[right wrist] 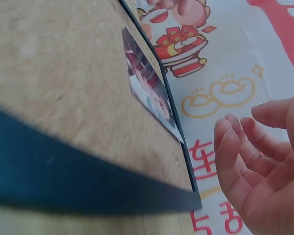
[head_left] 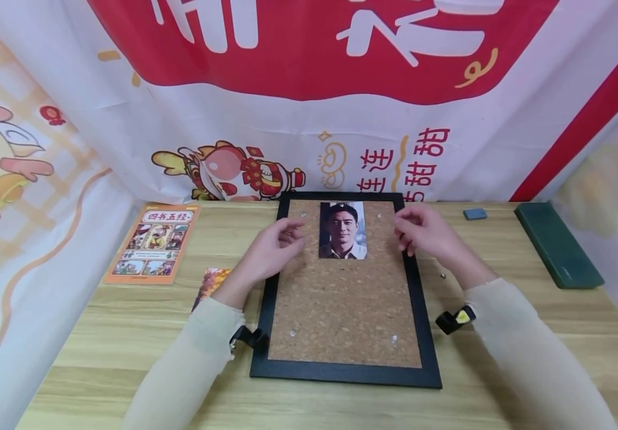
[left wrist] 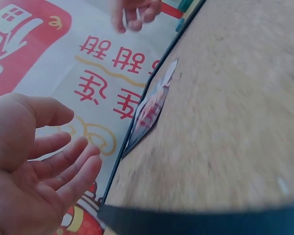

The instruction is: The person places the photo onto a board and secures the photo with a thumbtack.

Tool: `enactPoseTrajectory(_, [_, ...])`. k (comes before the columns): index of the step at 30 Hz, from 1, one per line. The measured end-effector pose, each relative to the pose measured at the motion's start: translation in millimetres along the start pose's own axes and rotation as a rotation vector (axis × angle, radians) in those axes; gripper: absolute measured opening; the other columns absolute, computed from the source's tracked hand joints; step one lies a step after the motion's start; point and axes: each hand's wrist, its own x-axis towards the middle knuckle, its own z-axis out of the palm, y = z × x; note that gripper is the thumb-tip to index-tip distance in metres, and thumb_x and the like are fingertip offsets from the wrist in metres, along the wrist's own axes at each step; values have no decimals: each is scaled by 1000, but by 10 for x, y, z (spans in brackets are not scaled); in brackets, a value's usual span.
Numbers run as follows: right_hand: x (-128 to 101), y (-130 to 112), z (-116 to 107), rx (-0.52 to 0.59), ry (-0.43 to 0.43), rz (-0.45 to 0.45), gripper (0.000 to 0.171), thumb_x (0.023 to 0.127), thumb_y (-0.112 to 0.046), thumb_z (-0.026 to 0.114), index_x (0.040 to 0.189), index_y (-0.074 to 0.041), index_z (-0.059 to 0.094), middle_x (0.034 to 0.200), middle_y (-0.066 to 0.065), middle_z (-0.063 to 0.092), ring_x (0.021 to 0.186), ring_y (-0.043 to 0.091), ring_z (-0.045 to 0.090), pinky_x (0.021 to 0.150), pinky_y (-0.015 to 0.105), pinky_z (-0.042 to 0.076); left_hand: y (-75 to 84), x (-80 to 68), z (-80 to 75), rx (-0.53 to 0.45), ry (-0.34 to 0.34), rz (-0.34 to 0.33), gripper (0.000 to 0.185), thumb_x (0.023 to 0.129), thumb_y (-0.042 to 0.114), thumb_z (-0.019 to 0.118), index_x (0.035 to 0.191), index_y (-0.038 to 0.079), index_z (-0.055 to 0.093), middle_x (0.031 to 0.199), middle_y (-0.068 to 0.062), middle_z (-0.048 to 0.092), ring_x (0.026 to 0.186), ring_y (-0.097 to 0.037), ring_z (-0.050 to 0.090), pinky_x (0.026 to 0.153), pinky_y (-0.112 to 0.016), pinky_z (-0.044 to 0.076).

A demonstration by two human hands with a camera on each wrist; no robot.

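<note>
Photo [head_left: 343, 230] lies at the top centre of the corkboard [head_left: 341, 310]. My left hand [head_left: 275, 245] and right hand [head_left: 423, 232] flank it, fingers loosely spread, empty. I judge it thin, bendable: pinch an edge.

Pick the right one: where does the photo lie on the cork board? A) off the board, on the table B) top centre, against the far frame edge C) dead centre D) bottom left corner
B: the photo lies at the top middle of the cork board, its upper edge against the far frame, between the left hand and the right hand.
</note>
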Motion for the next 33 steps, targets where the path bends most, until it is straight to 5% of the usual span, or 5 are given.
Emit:
enactPoseTrajectory(12, [-475,400,-282,-97,34,-22,39,98,-35,51,114,1,55,97,23,62,74,29,63,61,39,55,-133,-471,-334,67,-6,-71,37,94,25,59,129,16,54,106,1,59,96,-15,58,87,-36,49])
enactPoseTrajectory(20, [-716,652,-402,-190,56,62,39,96,-41,53,113,-6,56,97,18,62,74,26,60,62,33,54,-249,-788,-511,149,18,-95,40,93,20,61,131,9,52,103,-2,60,94,-17,59,84,-37,51])
enactPoseTrajectory(30, [-880,934,-480,-199,56,159,35,93,-35,60,116,-9,55,97,16,61,75,25,59,61,32,54,-521,-1202,-694,625,103,-268,69,90,47,60,139,3,41,119,-19,48,98,-32,54,76,-47,49])
enactPoseTrajectory(33, [-887,974,-474,-195,41,161,35,92,-34,62,116,-9,55,93,15,62,73,25,59,61,32,54,-570,-1302,-737,694,103,-301,82,89,55,57,140,-4,34,124,-27,43,103,-41,51,79,-55,46])
